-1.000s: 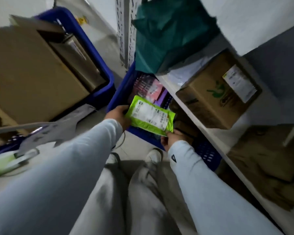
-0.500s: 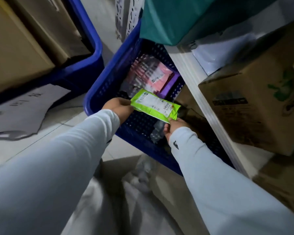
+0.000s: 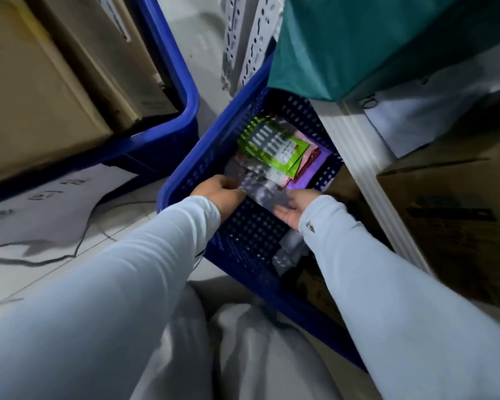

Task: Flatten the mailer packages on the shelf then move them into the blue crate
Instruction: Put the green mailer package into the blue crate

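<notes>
Green mailer (image 3: pixel 273 145) now lies inside the blue crate (image 3: pixel 182 171); left hand (image 3: pixel 220 192) and right hand (image 3: pixel 293 209) pinch a clear packet (image 3: pixel 260 187), slippery enough to slide out.

The blue crate (image 3: pixel 202 166) is perforated plastic; the green mailer (image 3: pixel 274 145) looks like glossy film with a paper label. The boxes (image 3: pixel 41 90) are matt cardboard, the shelf post (image 3: pixel 243 39) punched metal.
</notes>
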Demonstrator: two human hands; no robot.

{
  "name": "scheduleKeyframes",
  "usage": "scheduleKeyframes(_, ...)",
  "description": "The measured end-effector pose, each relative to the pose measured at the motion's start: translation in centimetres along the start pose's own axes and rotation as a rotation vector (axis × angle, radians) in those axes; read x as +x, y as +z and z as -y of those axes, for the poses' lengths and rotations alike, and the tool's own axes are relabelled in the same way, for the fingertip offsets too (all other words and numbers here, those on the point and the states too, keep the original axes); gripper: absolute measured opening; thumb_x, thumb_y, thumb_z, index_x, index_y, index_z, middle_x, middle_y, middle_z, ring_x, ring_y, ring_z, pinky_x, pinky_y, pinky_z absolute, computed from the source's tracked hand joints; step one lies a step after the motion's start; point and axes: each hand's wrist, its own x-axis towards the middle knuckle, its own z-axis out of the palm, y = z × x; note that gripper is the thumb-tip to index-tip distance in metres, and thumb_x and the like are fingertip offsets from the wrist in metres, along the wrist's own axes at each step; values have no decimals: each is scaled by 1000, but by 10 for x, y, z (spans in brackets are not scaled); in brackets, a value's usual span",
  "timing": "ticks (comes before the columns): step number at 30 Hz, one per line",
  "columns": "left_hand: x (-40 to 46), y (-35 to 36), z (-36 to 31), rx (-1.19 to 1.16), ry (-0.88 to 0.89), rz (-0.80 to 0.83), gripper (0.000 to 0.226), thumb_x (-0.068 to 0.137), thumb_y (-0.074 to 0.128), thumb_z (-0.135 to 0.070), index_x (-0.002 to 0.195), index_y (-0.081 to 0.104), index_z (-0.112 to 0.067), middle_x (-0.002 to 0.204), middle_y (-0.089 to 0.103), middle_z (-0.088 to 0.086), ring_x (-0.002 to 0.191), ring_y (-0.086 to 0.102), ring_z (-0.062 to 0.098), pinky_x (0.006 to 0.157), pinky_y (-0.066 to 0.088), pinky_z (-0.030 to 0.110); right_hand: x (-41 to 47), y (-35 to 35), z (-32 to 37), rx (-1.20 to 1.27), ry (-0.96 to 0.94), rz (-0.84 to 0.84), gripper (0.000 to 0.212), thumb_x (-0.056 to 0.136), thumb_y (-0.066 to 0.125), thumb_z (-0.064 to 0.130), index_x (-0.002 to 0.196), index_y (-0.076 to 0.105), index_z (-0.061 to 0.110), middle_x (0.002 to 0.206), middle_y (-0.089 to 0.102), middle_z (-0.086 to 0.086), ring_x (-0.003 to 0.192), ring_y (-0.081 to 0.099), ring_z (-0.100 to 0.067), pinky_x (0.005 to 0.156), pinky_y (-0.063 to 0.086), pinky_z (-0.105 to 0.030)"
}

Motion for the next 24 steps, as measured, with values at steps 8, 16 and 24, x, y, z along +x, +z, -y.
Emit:
scheduleKeyframes(8,-121,-7,-18,-14,-27,55,29,85,63,-28,113,65,-20,111,67,5,103,64,24,97,49,40,-136,-39,-48,-127,109,23,43,105,26,18,146,28,10,150,37,-8,133,43,-28,102,39,-35)
scheduleKeyframes(16,-288,-33,-74,93,41,170,9,88,59,-19,95,64,-18,102,68,13,97,64,27,78,48,34,-298,-53,-49,-76,61,15,32,103,33,26,125,51,14,93,65,1,77,60,-15,67,48,-27)
scheduleKeyframes(24,-381,-54,-143,187,174,205,17,66,67,-27,78,64,-15,103,69,20,88,66,29,89,54,44,-438,-63,-23,76,-94,-27,23,97,45,23,81,58,13,68,59,-4,54,52,-19,48,37,-23)
